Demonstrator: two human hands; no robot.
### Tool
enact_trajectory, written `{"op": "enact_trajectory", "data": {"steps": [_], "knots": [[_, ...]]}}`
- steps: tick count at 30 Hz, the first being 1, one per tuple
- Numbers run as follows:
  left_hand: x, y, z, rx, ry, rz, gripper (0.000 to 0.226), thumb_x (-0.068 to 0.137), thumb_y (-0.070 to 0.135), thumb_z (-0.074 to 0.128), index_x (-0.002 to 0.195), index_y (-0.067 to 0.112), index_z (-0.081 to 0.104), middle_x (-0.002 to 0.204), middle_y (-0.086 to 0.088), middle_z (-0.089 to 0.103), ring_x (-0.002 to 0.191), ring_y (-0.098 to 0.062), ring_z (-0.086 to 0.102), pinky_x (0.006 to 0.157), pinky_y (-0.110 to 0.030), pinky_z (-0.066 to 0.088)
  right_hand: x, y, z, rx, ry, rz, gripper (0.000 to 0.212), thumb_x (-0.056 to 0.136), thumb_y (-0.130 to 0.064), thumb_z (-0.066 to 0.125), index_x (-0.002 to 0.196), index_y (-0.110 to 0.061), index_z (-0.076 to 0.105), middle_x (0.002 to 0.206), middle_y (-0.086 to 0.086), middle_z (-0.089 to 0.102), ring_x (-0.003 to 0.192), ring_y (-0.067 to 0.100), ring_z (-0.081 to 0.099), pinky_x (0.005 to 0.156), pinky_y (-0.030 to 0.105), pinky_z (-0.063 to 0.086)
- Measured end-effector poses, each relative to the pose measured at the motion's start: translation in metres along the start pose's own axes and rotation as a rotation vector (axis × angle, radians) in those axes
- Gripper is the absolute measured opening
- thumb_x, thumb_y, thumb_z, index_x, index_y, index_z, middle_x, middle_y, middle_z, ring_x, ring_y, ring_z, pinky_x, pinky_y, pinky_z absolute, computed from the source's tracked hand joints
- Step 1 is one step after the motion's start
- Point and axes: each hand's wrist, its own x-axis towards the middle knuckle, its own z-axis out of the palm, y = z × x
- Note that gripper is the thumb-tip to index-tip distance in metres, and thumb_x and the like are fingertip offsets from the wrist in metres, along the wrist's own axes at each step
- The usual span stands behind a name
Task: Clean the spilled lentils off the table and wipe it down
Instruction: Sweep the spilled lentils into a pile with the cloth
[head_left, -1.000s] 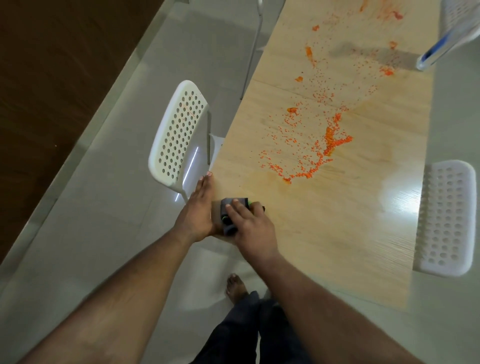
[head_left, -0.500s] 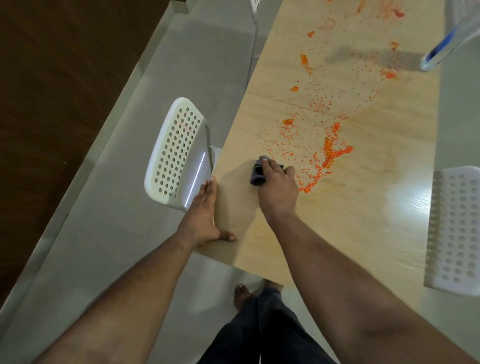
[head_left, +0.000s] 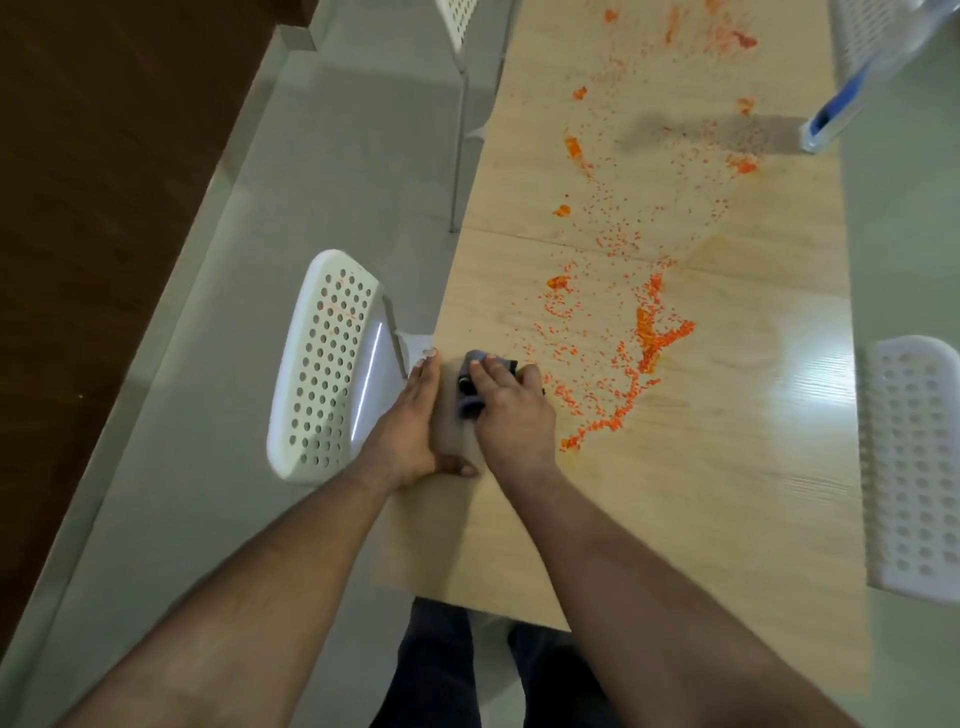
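Orange lentils (head_left: 644, 338) lie scattered in streaks and small heaps along the light wooden table (head_left: 675, 519), from its middle to the far end. My right hand (head_left: 511, 415) grips a wadded dark grey cloth (head_left: 466, 402) and presses it on the table near the left edge, just left of the nearest lentils. My left hand (head_left: 410, 431) lies flat along that left edge beside the cloth, fingers straight and thumb on the tabletop. Most of the cloth is hidden under my right hand.
A white perforated chair (head_left: 327, 364) stands tucked against the table's left side, another (head_left: 914, 467) on the right. More chairs are at the far end. A blue and white object (head_left: 836, 109) sticks over the far right table edge. My legs are below the near edge.
My right hand pushed the cloth out to the lentils, then drew it back to the left edge beside my left hand. The left hand stayed at the edge.
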Motion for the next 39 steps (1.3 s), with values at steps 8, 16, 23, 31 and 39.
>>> {"op": "enact_trajectory", "data": {"steps": [8, 16, 23, 31, 39], "knots": [[0.039, -0.009, -0.033, 0.037, -0.048, 0.070, 0.170, 0.048, 0.063, 0.100, 0.162, 0.039, -0.024, 0.177, 0.004, 0.009, 0.158, -0.020, 0.027, 0.123, -0.040, 0.037, 0.029, -0.007, -0.011, 0.027, 0.076, 0.338, 0.064, 0.095, -0.009, 0.055, 0.156, -0.027, 0.050, 0.156, -0.010, 0.054, 0.125, 0.034, 0.045, 0.084, 0.040, 0.053], [0.072, -0.019, -0.068, 0.078, -0.132, 0.189, 0.155, 0.066, 0.049, 0.097, 0.161, 0.041, -0.025, 0.177, 0.003, 0.004, 0.158, -0.026, 0.027, 0.122, -0.046, 0.039, 0.028, -0.055, 0.015, 0.016, 0.072, 0.122, 0.065, 0.068, -0.014, 0.083, 0.131, -0.021, 0.074, 0.130, -0.004, 0.073, 0.099, 0.031, 0.060, 0.055, 0.033, 0.057], [0.093, -0.012, -0.072, 0.184, -0.177, 0.237, 0.179, 0.041, 0.070, 0.098, 0.162, 0.030, -0.027, 0.171, 0.018, -0.025, 0.158, -0.005, -0.020, 0.130, -0.036, 0.013, 0.104, -0.026, -0.013, -0.014, 0.048, 0.413, 0.058, 0.102, -0.014, 0.048, 0.158, -0.029, 0.045, 0.160, -0.011, 0.047, 0.132, 0.032, 0.038, 0.086, 0.039, 0.052], [0.105, 0.016, -0.077, 0.265, -0.148, 0.268, 0.169, 0.053, 0.070, 0.095, 0.165, 0.019, -0.020, 0.175, 0.005, -0.018, 0.160, -0.011, -0.018, 0.132, -0.038, 0.002, 0.108, 0.003, -0.041, 0.012, 0.143, 0.574, 0.064, 0.100, -0.007, 0.048, 0.159, -0.031, 0.044, 0.157, -0.012, 0.051, 0.130, 0.028, 0.041, 0.090, 0.038, 0.052], [0.107, 0.020, -0.058, 0.313, -0.158, 0.312, 0.158, 0.066, 0.051, 0.096, 0.164, 0.016, -0.022, 0.174, 0.004, -0.022, 0.158, -0.012, -0.023, 0.133, -0.040, -0.003, 0.025, -0.035, -0.004, 0.026, 0.008, 0.423, 0.062, 0.090, -0.012, 0.064, 0.150, -0.028, 0.058, 0.151, -0.007, 0.060, 0.122, 0.033, 0.049, 0.072, 0.039, 0.056]]}}
